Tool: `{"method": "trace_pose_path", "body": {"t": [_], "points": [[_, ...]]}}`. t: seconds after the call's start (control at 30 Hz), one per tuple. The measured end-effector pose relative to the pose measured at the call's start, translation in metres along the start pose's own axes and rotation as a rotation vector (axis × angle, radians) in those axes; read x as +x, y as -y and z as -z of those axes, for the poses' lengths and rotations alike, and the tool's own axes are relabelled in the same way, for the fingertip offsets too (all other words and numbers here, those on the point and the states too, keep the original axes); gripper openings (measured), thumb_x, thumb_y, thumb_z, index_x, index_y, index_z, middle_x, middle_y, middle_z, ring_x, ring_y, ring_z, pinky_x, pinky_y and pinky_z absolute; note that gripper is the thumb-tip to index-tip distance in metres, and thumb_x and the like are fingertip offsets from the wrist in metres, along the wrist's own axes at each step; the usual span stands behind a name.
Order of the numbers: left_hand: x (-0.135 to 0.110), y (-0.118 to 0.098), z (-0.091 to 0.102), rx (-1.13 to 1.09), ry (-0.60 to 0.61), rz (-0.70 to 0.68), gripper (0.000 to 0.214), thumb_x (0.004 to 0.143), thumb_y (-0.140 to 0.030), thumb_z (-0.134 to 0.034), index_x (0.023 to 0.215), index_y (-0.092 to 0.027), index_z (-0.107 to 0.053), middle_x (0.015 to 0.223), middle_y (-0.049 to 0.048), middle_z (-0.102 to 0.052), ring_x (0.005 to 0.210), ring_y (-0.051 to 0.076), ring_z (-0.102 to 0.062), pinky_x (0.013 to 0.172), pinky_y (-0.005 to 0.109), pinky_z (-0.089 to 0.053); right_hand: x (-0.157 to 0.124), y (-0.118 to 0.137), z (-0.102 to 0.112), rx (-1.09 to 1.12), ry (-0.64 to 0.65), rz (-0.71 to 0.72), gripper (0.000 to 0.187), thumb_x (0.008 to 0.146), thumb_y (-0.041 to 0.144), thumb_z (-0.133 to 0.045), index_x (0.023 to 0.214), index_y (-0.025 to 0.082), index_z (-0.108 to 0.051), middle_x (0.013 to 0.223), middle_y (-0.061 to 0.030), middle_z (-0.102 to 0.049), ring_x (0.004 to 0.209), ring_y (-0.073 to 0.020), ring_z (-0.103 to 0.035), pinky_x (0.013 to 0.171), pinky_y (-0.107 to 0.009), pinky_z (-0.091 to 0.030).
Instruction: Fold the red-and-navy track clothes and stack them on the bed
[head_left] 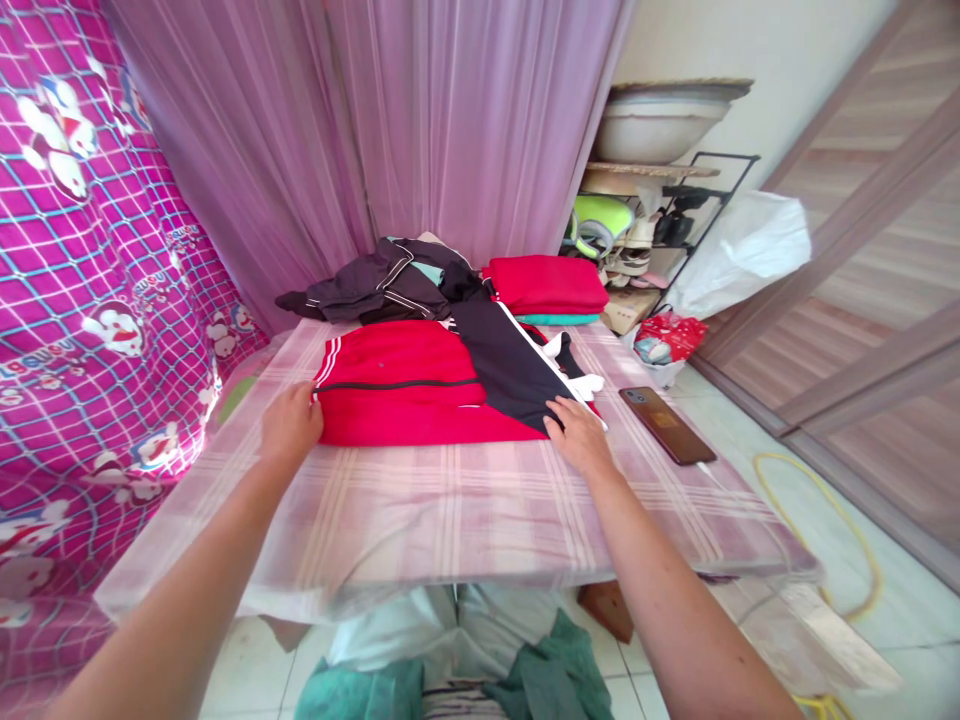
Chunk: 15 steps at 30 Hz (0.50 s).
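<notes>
A red garment with a dark stripe (405,385) lies folded on the plaid-covered table (465,510). My left hand (291,423) rests at its left corner, fingers curled round the edge. A black garment piece with white trim (510,365) lies across its right side. My right hand (577,432) lies flat on that black piece's near end, fingers stretched out.
A heap of dark clothes (390,280) and a folded red stack over a teal one (547,285) sit at the table's far end. A phone (667,425) lies on the right of the table. A shoe rack (652,240), white bag (739,250) and yellow cable (840,520) stand on the right.
</notes>
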<state>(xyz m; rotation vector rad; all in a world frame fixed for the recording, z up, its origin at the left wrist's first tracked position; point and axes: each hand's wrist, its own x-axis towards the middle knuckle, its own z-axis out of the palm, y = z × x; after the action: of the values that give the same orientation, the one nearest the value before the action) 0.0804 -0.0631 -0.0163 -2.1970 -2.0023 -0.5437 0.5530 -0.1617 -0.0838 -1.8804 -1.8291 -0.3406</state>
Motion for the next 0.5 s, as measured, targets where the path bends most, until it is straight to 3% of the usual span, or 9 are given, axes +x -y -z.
{"method": "trace_pose_path", "body": {"t": [0.07,0.13,0.3,0.5], "points": [[-0.008,-0.024,-0.006,-0.067,0.013,-0.230,0.048,0.095,-0.033,-0.034,0.133,-0.017,-0.058,0.139,0.0129,-0.061,0.129,0.028,-0.054,0.110,0.045,-0.040,0.000,0.001,0.001,0.001,0.007,-0.003,0.040,0.093,0.031,-0.046,0.120,0.016,-0.072,0.129,-0.0130,-0.068,0.120,-0.0277,-0.061,0.107,-0.045,-0.045],[-0.016,-0.044,-0.017,-0.072,0.070,-0.359,0.048,0.096,-0.040,-0.037,0.134,-0.020,-0.059,0.142,0.0107,-0.059,0.135,0.028,-0.049,0.116,0.048,-0.033,0.000,0.002,0.002,0.003,0.014,-0.006,0.040,0.094,0.031,-0.046,0.120,0.016,-0.072,0.129,-0.0132,-0.067,0.121,-0.0277,-0.060,0.108,-0.045,-0.044],[-0.030,-0.058,-0.041,0.006,0.138,-0.333,0.053,0.096,-0.044,-0.042,0.142,-0.021,-0.054,0.150,0.0115,-0.052,0.140,0.032,-0.044,0.116,0.052,-0.032,-0.001,0.003,0.002,0.019,0.027,-0.024,0.039,0.093,0.030,-0.047,0.122,0.018,-0.071,0.131,-0.0119,-0.067,0.122,-0.0272,-0.059,0.109,-0.045,-0.044],[-0.031,-0.054,-0.043,0.052,0.088,-0.334,0.054,0.096,-0.044,-0.041,0.143,-0.020,-0.053,0.150,0.0117,-0.052,0.140,0.031,-0.045,0.116,0.051,-0.033,0.020,0.006,0.020,0.059,0.119,-0.142,0.037,0.092,0.028,-0.050,0.120,0.018,-0.072,0.122,-0.0108,-0.072,0.113,-0.0257,-0.065,0.101,-0.039,-0.049]]}}
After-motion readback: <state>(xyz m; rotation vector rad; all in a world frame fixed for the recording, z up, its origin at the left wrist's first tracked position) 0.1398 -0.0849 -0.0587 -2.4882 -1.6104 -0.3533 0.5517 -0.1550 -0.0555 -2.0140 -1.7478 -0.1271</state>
